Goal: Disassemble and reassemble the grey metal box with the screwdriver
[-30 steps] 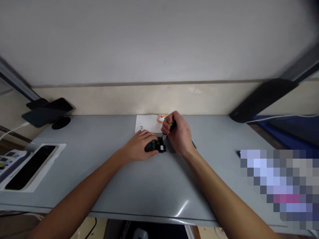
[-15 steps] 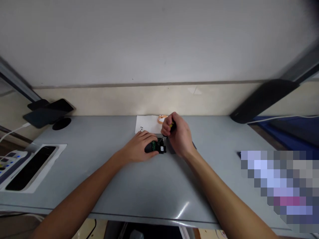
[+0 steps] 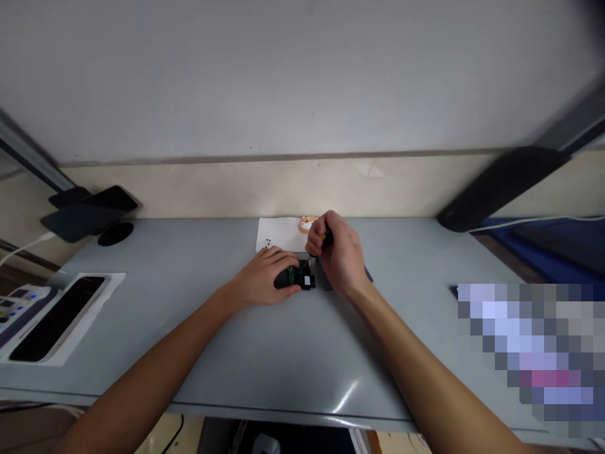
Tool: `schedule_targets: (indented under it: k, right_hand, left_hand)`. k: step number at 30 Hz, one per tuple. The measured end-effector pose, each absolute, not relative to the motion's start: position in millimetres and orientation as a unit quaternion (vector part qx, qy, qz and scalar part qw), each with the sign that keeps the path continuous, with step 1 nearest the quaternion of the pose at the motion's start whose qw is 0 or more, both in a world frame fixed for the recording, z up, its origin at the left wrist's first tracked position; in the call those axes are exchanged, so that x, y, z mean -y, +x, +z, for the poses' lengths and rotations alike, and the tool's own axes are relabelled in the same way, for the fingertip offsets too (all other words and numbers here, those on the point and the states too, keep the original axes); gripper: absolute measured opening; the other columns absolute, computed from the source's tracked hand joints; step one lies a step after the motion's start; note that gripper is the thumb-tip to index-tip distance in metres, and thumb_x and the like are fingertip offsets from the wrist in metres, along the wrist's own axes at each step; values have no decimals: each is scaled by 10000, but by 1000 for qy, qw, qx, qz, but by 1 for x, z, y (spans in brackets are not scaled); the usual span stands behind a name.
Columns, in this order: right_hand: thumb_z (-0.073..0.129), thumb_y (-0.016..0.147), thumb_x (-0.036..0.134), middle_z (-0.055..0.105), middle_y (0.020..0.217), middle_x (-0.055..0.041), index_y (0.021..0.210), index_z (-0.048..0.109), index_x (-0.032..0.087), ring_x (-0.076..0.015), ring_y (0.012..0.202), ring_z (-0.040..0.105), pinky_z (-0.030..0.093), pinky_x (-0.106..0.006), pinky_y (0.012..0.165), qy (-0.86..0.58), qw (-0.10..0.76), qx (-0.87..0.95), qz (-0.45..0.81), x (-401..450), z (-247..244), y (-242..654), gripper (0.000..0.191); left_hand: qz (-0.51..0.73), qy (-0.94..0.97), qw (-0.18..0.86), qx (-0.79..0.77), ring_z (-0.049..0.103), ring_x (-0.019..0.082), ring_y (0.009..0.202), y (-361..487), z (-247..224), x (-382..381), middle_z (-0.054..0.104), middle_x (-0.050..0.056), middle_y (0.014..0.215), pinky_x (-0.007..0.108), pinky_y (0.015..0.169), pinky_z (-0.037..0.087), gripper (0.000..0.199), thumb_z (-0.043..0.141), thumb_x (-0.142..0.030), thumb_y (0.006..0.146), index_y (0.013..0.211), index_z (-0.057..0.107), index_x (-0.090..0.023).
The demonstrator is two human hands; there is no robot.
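Note:
My left hand (image 3: pixel 265 277) grips a small black device (image 3: pixel 302 277) against the table, fingers along its far side and thumb along its near side. A green circuit board and a small white label show on the device. My right hand (image 3: pixel 338 252) is closed round a black-and-yellow screwdriver handle (image 3: pixel 326 237). Its thin shaft slants down to the device's far right part; the exact tip contact is too small to see. Beneath my right hand lies a dark flat piece (image 3: pixel 326 285), mostly covered.
Behind my hands, white paper (image 3: pixel 282 232) bears several tiny dark screws and an orange-and-white object (image 3: pixel 309 224). A phone (image 3: pixel 57 318) lies at left, near a second phone (image 3: pixel 89 213) on a stand. A dark cylinder (image 3: pixel 501 189) leans at the right rear; a blurred-out object (image 3: pixel 524 340) lies at right.
The view has shifted very slightly. Both hands keep nearly the same positions and grips on the device and the screwdriver.

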State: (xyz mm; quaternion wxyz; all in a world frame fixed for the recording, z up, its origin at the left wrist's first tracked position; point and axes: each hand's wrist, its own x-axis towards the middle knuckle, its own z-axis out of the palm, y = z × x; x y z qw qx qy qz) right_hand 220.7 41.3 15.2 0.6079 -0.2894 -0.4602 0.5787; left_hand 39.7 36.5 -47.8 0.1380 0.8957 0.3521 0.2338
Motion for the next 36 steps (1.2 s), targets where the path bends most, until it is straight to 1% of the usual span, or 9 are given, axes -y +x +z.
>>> schedule_targets:
  k: [3,10,15,20,26,31,36]
  right_hand:
    - [554,989,432,383,637,24,706,471,220,-115,572,339,310,-279,535,-291,611,468,569,-42,15,222,364]
    - [548,985,453,399,648,22,705,470,222,-117,585,370,332,-282,554,-294,598,481,569,-40,13,220,372]
    - [540,989,400,390,647,22,708,475,220,-117,579,339,301,-282,544,-291,604,477,567,-41,14,222,340]
    - [558,978,443,390,641,21,698,470,224,-122,580,350,319,-281,543,-288,604,474,572,-41,14,221,366]
    - [554,982,446,381,639,26,697,463,222,-118,580,364,333,-273,544,-301,597,478,570,-40,12,221,373]
    - [538,992,417,377,630,33,705,470,217,-111,566,343,314,-271,543,-281,600,467,586,-41,11,222,356]
    - [523,989,385,372,630,35,707,455,217,-110,561,324,301,-268,537,-292,600,464,582,-44,10,223,336]
  left_hand:
    - [230,894,142,-356,557,268,1243,39,-46,-36,661,40,1308,472,1131,404,373,706,-403,913,1243,594,-269]
    - [234,896,135,-353,561,271,1236,40,-47,-37,666,36,1297,475,1113,415,371,706,-412,916,1245,601,-277]
    - [235,896,130,-354,565,261,1231,40,-49,-36,664,33,1308,463,1116,410,357,700,-406,919,1235,599,-273]
    - [234,894,132,-358,565,257,1238,40,-48,-36,664,32,1308,462,1121,410,372,702,-407,915,1250,600,-281]
    - [231,895,136,-357,567,264,1240,41,-46,-35,674,27,1286,477,1135,406,373,718,-406,904,1240,605,-289]
    - [241,893,141,-353,566,256,1238,41,-46,-34,680,18,1268,458,1121,414,369,734,-368,894,1229,602,-288]
    - [245,891,140,-355,566,254,1243,41,-48,-35,682,18,1266,462,1135,400,371,743,-387,884,1213,602,-287]
